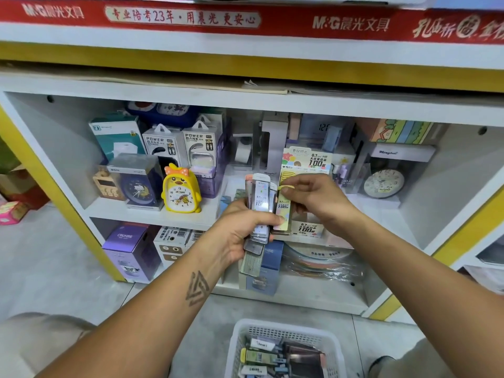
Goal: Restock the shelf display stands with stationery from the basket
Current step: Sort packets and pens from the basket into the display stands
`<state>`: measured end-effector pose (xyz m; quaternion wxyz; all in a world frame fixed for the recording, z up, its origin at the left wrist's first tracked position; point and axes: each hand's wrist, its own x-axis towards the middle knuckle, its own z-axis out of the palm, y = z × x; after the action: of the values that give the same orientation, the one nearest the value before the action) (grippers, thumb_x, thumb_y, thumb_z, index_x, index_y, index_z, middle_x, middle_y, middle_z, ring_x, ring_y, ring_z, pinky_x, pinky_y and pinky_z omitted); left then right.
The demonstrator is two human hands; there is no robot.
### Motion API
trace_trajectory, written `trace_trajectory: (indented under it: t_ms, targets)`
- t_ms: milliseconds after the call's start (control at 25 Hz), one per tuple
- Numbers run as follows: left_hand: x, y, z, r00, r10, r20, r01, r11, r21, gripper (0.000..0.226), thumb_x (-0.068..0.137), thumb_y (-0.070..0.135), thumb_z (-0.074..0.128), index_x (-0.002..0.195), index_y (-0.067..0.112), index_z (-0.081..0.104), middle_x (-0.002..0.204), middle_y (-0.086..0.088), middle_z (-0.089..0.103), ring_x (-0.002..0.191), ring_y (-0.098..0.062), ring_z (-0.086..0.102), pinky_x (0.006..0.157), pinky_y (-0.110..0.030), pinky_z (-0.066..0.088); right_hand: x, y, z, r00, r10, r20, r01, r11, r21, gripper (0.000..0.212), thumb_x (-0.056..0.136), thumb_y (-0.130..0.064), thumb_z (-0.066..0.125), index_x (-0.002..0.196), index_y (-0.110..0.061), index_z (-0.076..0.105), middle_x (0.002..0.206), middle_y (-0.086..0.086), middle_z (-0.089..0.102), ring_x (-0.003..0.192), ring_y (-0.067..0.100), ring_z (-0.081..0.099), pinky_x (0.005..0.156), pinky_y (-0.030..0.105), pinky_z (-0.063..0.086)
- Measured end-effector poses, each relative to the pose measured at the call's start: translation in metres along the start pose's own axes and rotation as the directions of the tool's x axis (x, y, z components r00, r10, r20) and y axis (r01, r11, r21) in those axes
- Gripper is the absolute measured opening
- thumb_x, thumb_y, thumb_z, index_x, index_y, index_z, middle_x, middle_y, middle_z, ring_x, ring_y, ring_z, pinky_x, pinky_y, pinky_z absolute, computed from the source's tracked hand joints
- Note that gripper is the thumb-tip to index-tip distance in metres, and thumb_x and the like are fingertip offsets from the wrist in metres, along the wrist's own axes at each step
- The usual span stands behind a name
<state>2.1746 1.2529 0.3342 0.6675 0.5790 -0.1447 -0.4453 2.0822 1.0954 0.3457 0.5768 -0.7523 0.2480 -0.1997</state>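
Head view, facing a white shelf unit (272, 103) with yellow edging, red banner (191, 19) above.

Left hand (240, 230): fingers curled tightly round a thick stack of lead refill packs (260, 211), held upright in front of the middle shelf. Thumb lies across the front of the stack near its lower half. More packs fan out below the palm.

Right hand (313, 197): thumb and forefinger pinch one yellow pack (283, 208) near its top end; the other fingers are bent in toward the palm. This pack stands upright, touching the right side of the stack in the left hand, its foot hanging above the display stand (308, 159).

Display stand: sits on the middle shelf just behind both hands, header card printed "0.7 HB 100". Its lower front tray (306, 230) shows below the right hand. Cannot tell how many packs already sit in it; the hands cover the slots.

Basket (286, 347): white, perforated, on the floor at the bottom edge, between the forearms. More packs lie loose inside it.

Surroundings: yellow duck clock (180, 190) left of the hands on the same shelf, blue boxed clock (140, 186) beside it, two power bank boxes (182, 148) behind. Round clock (384, 184) to the right. Purple box (131, 249) on the shelf below.
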Motion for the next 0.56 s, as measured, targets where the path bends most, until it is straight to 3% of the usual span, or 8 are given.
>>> trace_trajectory:
  t_ms: [80, 200, 320, 400, 560]
  targets:
    - [0.001, -0.001, -0.001, 0.999, -0.022, -0.043, 0.020, 0.999, -0.034, 0.034, 0.070, -0.007, 0.079, 0.102, 0.001, 0.069, 0.081, -0.017, 0.073, 0.060, -0.023, 0.068, 0.049, -0.027, 0.053, 0.002, -0.003, -0.005, 0.990, -0.067, -0.120, 0.072, 0.997, 0.037, 0.018, 0.090, -0.009, 0.073, 0.108, -0.012, 0.070, 0.067, 0.002, 0.067, 0.057, 0.015, 0.061, 0.064, 0.040, 0.058]
    - [0.006, -0.001, -0.010, 0.982, -0.035, -0.185, 0.014, 0.994, -0.111, 0.040, 0.072, -0.010, 0.076, 0.109, -0.006, 0.062, 0.069, -0.018, 0.066, 0.048, -0.021, 0.061, 0.043, -0.025, 0.051, 0.005, -0.005, -0.015, 0.937, -0.225, -0.267, 0.204, 0.973, -0.106, 0.027, 0.091, -0.012, 0.072, 0.097, -0.037, 0.063, 0.096, 0.008, 0.066, 0.069, 0.017, 0.070, 0.066, 0.044, 0.063]
    - [0.007, 0.001, -0.015, 0.982, -0.027, -0.189, 0.001, 0.990, -0.140, 0.040, 0.072, -0.012, 0.074, 0.111, -0.009, 0.063, 0.063, -0.016, 0.065, 0.046, -0.021, 0.058, 0.043, -0.024, 0.050, 0.004, 0.003, -0.013, 0.926, -0.330, -0.185, 0.221, 0.869, -0.443, 0.030, 0.092, -0.020, 0.071, 0.097, -0.042, 0.052, 0.096, -0.009, 0.063, 0.073, 0.016, 0.070, 0.065, 0.045, 0.061]
    - [0.006, 0.002, -0.014, 0.986, -0.023, -0.167, 0.000, 0.990, -0.139, 0.039, 0.072, -0.012, 0.074, 0.109, -0.009, 0.063, 0.062, -0.015, 0.065, 0.045, -0.020, 0.058, 0.043, -0.025, 0.050, 0.004, 0.011, -0.008, 0.928, -0.355, -0.113, 0.221, 0.769, -0.600, 0.028, 0.092, -0.024, 0.071, 0.099, -0.037, 0.047, 0.091, -0.006, 0.065, 0.075, 0.020, 0.067, 0.065, 0.046, 0.059]
    - [0.006, 0.000, -0.012, 0.988, -0.029, -0.149, 0.008, 0.990, -0.140, 0.032, 0.072, -0.013, 0.074, 0.101, -0.004, 0.063, 0.060, -0.014, 0.065, 0.044, -0.020, 0.058, 0.044, -0.025, 0.051, 0.003, 0.021, -0.003, 0.926, -0.378, 0.013, 0.303, 0.719, -0.626, 0.019, 0.092, -0.018, 0.071, 0.104, -0.027, 0.059, 0.096, 0.001, 0.069, 0.083, 0.022, 0.066, 0.074, 0.043, 0.056]
